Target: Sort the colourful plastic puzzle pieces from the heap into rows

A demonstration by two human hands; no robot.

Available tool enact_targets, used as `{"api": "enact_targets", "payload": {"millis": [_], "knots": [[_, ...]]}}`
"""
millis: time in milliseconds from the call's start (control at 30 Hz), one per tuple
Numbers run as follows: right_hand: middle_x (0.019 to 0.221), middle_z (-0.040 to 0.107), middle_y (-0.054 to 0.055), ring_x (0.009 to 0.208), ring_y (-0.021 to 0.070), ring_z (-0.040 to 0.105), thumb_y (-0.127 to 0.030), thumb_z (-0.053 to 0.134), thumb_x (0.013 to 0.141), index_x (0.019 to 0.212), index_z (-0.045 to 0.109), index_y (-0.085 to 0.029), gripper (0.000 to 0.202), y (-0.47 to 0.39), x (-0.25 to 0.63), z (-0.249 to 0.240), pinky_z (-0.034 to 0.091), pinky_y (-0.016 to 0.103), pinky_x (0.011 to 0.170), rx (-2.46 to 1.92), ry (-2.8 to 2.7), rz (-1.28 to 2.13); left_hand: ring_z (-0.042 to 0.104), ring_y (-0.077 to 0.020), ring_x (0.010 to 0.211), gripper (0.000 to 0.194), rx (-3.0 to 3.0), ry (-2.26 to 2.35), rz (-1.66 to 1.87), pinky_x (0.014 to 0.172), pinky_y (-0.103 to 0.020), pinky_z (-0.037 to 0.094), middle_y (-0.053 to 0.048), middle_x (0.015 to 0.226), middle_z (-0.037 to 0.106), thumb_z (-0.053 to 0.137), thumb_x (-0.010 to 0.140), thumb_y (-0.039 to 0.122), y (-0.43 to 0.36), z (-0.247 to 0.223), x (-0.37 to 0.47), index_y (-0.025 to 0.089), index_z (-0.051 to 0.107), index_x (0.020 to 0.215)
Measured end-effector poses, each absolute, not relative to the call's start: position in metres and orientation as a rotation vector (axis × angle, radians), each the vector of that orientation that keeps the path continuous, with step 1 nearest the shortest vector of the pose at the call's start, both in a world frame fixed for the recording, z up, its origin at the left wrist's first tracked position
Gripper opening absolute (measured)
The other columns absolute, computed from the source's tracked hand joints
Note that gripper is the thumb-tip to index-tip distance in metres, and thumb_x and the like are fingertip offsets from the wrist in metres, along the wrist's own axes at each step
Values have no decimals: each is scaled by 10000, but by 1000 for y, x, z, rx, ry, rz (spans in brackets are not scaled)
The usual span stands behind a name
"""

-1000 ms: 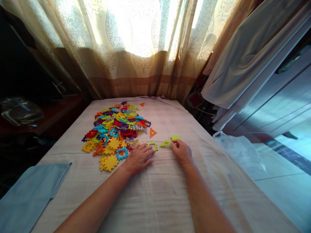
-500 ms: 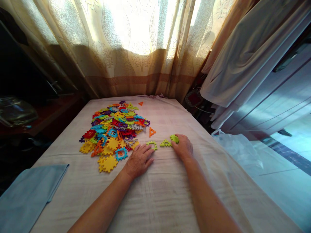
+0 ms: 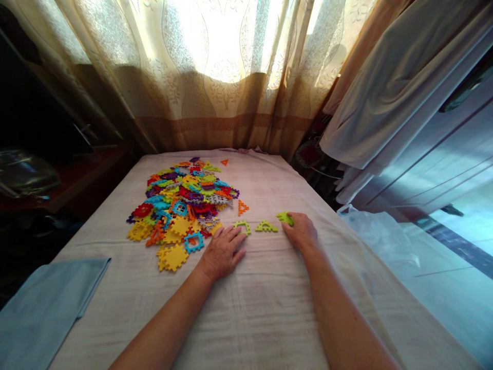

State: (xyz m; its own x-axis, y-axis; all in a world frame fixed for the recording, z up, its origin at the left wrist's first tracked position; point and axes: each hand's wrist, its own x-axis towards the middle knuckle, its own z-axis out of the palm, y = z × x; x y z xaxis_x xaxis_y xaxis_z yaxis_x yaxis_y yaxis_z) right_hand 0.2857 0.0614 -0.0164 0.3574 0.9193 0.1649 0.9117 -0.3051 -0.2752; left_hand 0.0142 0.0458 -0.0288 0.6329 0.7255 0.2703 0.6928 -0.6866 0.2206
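My right hand (image 3: 303,231) grips a lime-green interlocking tile (image 3: 284,218) near the tabletop; the fingers cover part of it. My left hand (image 3: 223,253) lies flat with its fingers stretched out, the fingertips at the edge of a lime-green square frame tile (image 3: 247,227). Between the hands, a lime-green triangular tile (image 3: 266,226) rests on the cloth, touched by neither. Left of my left hand spreads a heap of colourful interlocking tiles (image 3: 192,192), with a blue square frame tile (image 3: 187,245) and a yellow tile (image 3: 174,257) at its near edge.
Two orange triangular tiles lie apart from the heap, one (image 3: 242,207) nearer, another (image 3: 224,162) farther back. A folded blue cloth (image 3: 57,293) is at the left on the pale tablecloth (image 3: 262,318). Patterned curtains (image 3: 192,118) hang behind; a clear plastic bag (image 3: 377,241) sits right.
My right hand has moved to the right with its green tile, away from the green triangular tile. My left hand stays about where it was.
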Motion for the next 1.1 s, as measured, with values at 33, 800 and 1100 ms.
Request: {"api": "enact_targets", "payload": {"millis": [33, 800, 1100], "knots": [[1165, 636, 142, 1051, 244, 583, -296, 601, 835, 1178, 653, -154, 375, 61, 288, -19, 425, 324, 891, -2296, -1613, 22, 441, -261, 1325, 423, 2752, 1197, 529, 1131, -498, 274, -88, 1411, 532, 522, 912, 362, 46, -29, 14, 228, 545, 1313], [1259, 574, 176, 1118, 311, 544, -285, 587, 804, 1189, 646, -143, 414, 58, 276, -22, 442, 420, 908, -2146, -1536, -149, 459, -258, 1310, 400, 2743, 1197, 573, 1128, -517, 263, -87, 1407, 536, 521, 911, 349, 45, -27, 14, 249, 564, 1296], [1169, 666, 111, 1104, 252, 560, -215, 562, 812, 1043, 700, -187, 270, 44, 224, -16, 407, 412, 996, -1653, -1852, -125, 560, -224, 1199, 291, 2740, 1170, 832, 1121, -512, 297, -77, 1266, 641, 494, 914, 268, 43, -26, 10, 244, 642, 1163]]}}
